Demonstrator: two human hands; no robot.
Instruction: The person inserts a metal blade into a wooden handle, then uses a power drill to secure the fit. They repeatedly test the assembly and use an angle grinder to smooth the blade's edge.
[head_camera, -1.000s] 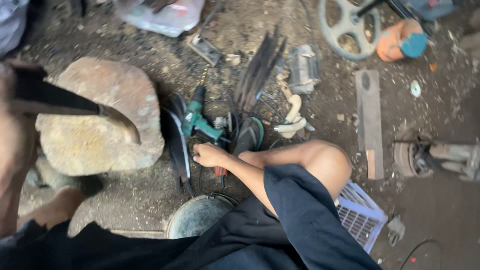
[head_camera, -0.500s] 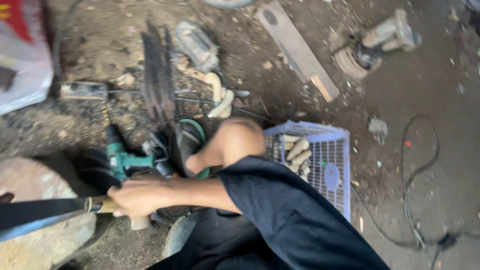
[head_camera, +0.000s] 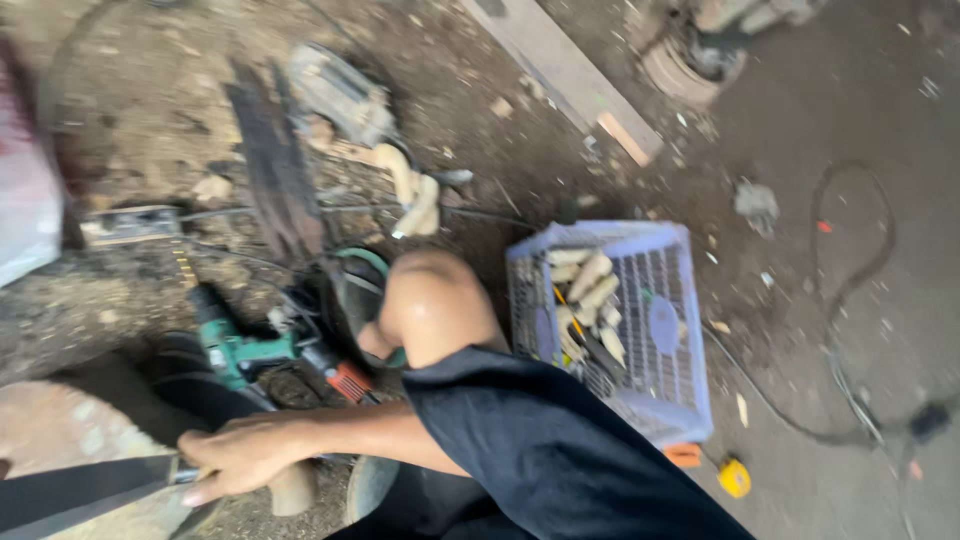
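Dark steel, long and flat: the blade (head_camera: 75, 492) lies at lower left across the pale stone (head_camera: 60, 440), and looks stiff, fairly heavy and sharp-edged, so keep your grip at the wooden handle (head_camera: 290, 488) end, never on the flat. One hand (head_camera: 245, 455), which side I cannot tell, is clenched around that end. Just above lie a green power tool (head_camera: 240, 350) and more dark blades (head_camera: 275, 170); a blue basket (head_camera: 620, 330) of handle blanks sits by your knee.

Long dark flat blade (head_camera: 75, 493), lying near level, wooden handle end gripped, over pale stone (head_camera: 60, 440)
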